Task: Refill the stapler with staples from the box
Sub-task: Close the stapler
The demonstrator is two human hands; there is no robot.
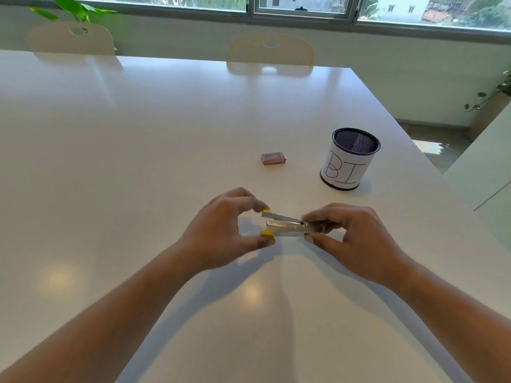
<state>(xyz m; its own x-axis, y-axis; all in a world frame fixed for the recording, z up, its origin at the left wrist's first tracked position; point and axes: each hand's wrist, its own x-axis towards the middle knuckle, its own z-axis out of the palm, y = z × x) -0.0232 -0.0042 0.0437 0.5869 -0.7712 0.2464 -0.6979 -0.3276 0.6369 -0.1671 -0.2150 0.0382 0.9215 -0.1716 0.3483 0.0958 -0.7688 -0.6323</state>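
A small metal stapler [286, 227] with yellow tips is held just above the white table [138, 161], lying sideways between both hands. Its two arms are slightly spread at the left end. My left hand [224, 233] pinches the yellow-tipped left end with thumb and fingers. My right hand [351, 236] grips the right end, hiding that part. A small red and grey staple box [273, 158] lies closed on the table beyond the hands, touched by neither.
A black mesh pen cup [349, 158] wrapped in white paper marked "BI" stands right of the box. Two pale chairs [270, 55] are at the table's far edge. The table's right edge [431, 172] runs diagonally past the cup.
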